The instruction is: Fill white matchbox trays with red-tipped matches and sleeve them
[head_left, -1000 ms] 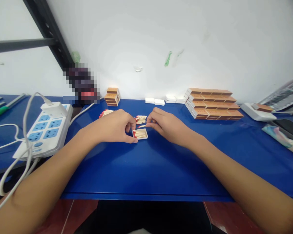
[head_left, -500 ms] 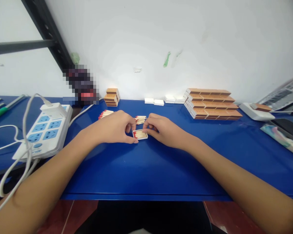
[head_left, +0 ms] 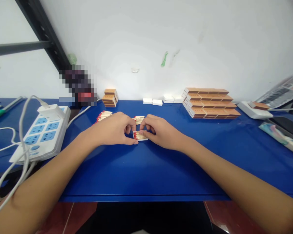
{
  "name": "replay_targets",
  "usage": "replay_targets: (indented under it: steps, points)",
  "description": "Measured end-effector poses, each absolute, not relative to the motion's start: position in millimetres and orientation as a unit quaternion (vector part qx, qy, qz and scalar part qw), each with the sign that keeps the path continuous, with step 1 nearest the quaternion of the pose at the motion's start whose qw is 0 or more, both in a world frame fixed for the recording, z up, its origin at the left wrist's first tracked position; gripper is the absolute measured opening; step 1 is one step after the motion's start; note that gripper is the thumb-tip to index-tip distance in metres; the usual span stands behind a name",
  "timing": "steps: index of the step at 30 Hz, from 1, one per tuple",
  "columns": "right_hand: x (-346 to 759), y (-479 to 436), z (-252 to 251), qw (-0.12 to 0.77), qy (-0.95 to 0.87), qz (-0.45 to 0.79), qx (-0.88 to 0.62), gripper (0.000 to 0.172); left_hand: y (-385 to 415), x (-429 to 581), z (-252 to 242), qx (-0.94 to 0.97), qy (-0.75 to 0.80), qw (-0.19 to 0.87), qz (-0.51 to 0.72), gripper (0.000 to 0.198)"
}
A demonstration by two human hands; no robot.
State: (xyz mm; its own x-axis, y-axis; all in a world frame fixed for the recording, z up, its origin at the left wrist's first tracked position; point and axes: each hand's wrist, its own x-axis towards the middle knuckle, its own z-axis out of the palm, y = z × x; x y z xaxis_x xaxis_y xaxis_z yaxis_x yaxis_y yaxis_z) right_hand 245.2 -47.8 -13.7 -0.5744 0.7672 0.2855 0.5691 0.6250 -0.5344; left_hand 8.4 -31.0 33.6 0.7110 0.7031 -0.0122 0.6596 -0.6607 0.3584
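A small white tray (head_left: 143, 139) filled with red-tipped matches (head_left: 137, 135) lies on the blue table between my hands. My left hand (head_left: 120, 129) grips the tray's left end, its thumb at the near corner and its curled fingers at the far side. Over the tray's right part, the thumb and fingers of my right hand (head_left: 156, 130) are bent down onto the matches; whether a match is between them is too small to tell. Just behind the tray lies a loose pile of matches (head_left: 139, 120). Another pile (head_left: 104, 115) is partly hidden behind my left hand.
Several white trays (head_left: 157, 102) stand by the wall. A stepped stack of brown matchboxes (head_left: 212, 112) is at the back right, a smaller stack (head_left: 109, 98) at the back left. A power strip (head_left: 45, 133) with cables lies left; a phone (head_left: 286, 130) lies right.
My right hand has moved slightly left, its fingertips now further over the matches in the tray. My left hand stays at the tray's left end. The view has shifted slightly.
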Motion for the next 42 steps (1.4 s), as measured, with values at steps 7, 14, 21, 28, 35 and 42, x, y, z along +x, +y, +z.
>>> replay_targets:
  steps: [7, 14, 21, 28, 35, 42]
  points:
    - [245, -48, -14, 0.263, -0.863, 0.202, -0.382, 0.007, -31, 9, 33, 0.909, 0.374, 0.173, 0.064, 0.033]
    - [247, -52, -10, 0.246, -0.872, 0.194, -0.377, 0.006, -31, 8, 32, 0.909, 0.378, 0.165, 0.06, 0.034]
    - [248, -54, -2, 0.22, -0.873, 0.187, -0.393, 0.013, -31, 9, 32, 0.906, 0.384, 0.166, 0.062, 0.036]
    - [247, -55, 0, 0.212, -0.876, 0.188, -0.391, 0.013, -31, 9, 32, 0.908, 0.383, 0.163, 0.058, 0.035]
    - [249, -50, -6, 0.227, -0.874, 0.181, -0.389, 0.013, -31, 9, 31, 0.91, 0.376, 0.166, 0.061, 0.035]
    - [251, -50, -6, 0.214, -0.878, 0.188, -0.385, 0.008, -33, 8, 32, 0.903, 0.387, 0.175, 0.067, 0.034]
